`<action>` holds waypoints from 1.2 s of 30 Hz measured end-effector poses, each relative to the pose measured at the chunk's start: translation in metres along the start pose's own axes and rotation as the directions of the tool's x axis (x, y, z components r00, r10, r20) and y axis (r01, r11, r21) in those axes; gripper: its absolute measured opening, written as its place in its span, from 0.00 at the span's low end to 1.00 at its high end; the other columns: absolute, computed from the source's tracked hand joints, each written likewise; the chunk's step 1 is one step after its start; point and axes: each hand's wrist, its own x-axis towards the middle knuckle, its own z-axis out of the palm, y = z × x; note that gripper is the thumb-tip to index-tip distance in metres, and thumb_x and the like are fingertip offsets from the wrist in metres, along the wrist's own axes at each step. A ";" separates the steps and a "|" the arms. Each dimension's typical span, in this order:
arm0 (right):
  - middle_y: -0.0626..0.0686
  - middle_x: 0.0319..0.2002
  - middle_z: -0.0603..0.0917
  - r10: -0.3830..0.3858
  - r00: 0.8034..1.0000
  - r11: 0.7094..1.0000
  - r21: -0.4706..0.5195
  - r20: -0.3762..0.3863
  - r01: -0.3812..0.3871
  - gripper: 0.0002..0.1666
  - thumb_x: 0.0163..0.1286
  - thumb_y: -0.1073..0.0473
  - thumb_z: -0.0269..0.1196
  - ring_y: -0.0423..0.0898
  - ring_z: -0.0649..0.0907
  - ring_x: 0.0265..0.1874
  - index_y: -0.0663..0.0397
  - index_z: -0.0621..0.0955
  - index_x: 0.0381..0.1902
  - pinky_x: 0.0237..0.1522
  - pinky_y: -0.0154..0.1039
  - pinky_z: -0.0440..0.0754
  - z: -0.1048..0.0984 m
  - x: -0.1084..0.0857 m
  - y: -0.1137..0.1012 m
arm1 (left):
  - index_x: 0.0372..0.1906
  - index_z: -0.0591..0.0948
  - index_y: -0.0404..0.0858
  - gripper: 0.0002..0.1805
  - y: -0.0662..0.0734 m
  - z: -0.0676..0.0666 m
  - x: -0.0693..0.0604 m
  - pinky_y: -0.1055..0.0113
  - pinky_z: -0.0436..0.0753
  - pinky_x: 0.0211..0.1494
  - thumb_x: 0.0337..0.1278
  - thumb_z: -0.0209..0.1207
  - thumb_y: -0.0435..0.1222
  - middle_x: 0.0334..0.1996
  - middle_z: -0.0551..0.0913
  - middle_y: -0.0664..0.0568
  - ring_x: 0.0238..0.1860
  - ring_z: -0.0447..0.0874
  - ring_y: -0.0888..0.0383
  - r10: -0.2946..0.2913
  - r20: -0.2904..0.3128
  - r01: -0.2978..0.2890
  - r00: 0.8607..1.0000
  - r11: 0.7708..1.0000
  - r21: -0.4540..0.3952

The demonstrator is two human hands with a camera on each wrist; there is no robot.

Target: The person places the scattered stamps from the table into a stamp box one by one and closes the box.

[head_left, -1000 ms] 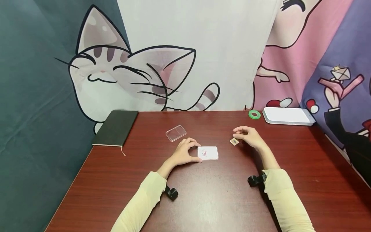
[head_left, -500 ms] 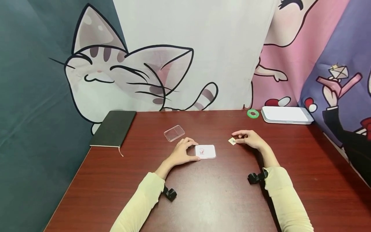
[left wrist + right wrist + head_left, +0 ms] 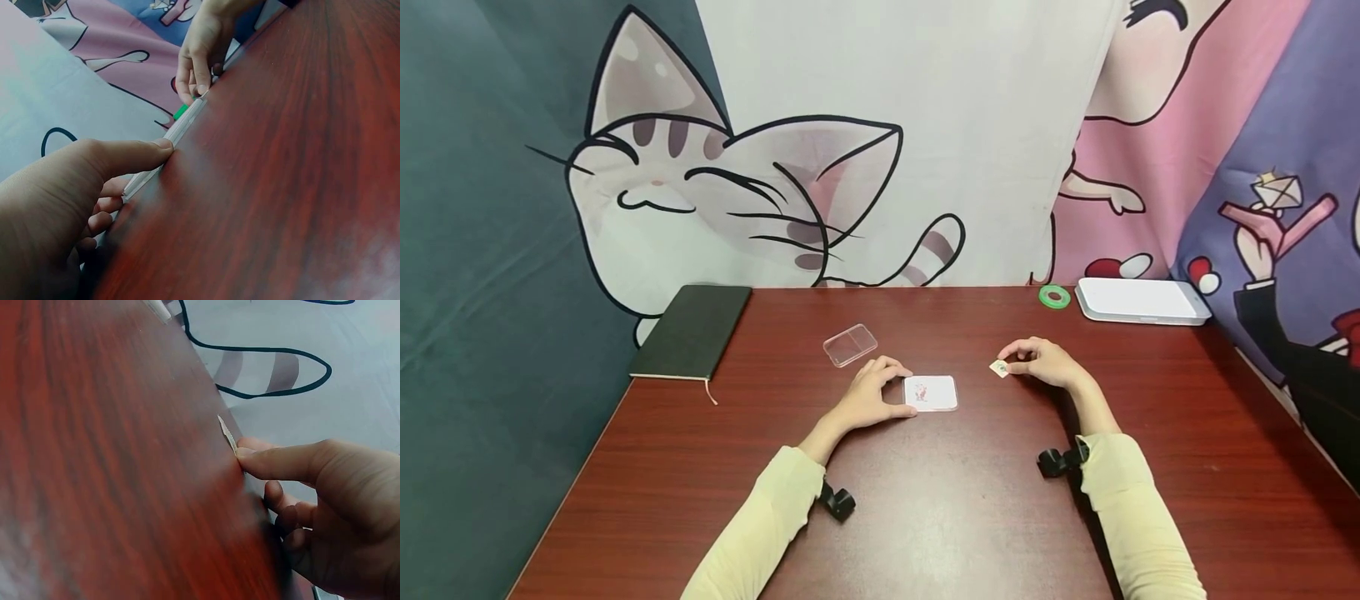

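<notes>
R hand [image 3: 1047, 365] now pinching sm. sq. card [image 3: 997, 367]; L hand [image 3: 867, 400] still gripping white case [image 3: 934, 394], as 1s ago.

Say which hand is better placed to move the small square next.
Right, likely: the right hand pinches the small square, while the left hand is busy holding the white box.

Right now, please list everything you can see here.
Table: 1, reddish brown, under the items
Flat case: 1, white, pink print, centre
Clear piece: 1, transparent, beyond flat case, leftward
Small square: 1, cream, right of flat case
Notebook: 1, very dark, far left
Ring: 1, green, far edge, right
Box: 1, white, far right
Printed cloths: count unclear, multicoloured, behind
Wrist cameras: 2, black, at wrists
Sleeves: 2, pale yellow, on arms
Left hand: 1, bare, holding flat case
Right hand: 1, bare, pinching small square
</notes>
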 end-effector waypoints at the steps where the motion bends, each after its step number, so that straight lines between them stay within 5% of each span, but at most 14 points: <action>1: 0.49 0.32 0.73 -0.002 1.000 1.000 -0.003 0.005 0.002 0.11 0.60 0.62 0.68 0.40 0.71 0.27 0.55 0.85 0.42 0.31 0.34 0.69 0.000 0.000 -0.001 | 0.52 0.82 0.43 0.30 0.000 0.000 0.000 0.54 0.71 0.58 0.38 0.76 0.46 0.51 0.78 0.50 0.53 0.74 0.53 -0.001 0.001 0.001 1.000 1.000 0.001; 13: 0.49 0.25 0.74 -0.060 0.998 0.998 -0.010 0.017 0.060 0.07 0.60 0.65 0.65 0.36 0.72 0.21 0.59 0.81 0.37 0.30 0.33 0.68 0.003 -0.001 -0.007 | 0.52 0.81 0.43 0.30 0.001 0.000 -0.001 0.54 0.70 0.60 0.39 0.75 0.46 0.51 0.77 0.50 0.54 0.73 0.53 -0.018 0.016 0.018 1.000 1.000 -0.009; 24: 0.51 0.27 0.77 0.020 0.999 0.999 -0.031 -0.049 -0.022 0.06 0.59 0.65 0.64 0.38 0.72 0.25 0.61 0.78 0.33 0.29 0.31 0.69 0.005 -0.001 -0.015 | 0.53 0.81 0.43 0.30 0.003 -0.001 0.000 0.54 0.70 0.59 0.39 0.75 0.46 0.51 0.77 0.50 0.53 0.74 0.53 -0.017 0.008 0.017 1.000 1.000 0.001; 36: 0.52 0.29 0.79 0.014 0.999 0.981 0.195 -0.052 -0.004 0.12 0.60 0.69 0.63 0.35 0.75 0.24 0.71 0.76 0.42 0.27 0.30 0.74 0.010 -0.002 -0.010 | 0.52 0.81 0.43 0.30 0.001 0.000 -0.001 0.53 0.69 0.61 0.39 0.75 0.46 0.51 0.77 0.51 0.55 0.73 0.53 -0.023 0.015 0.024 1.000 0.999 -0.023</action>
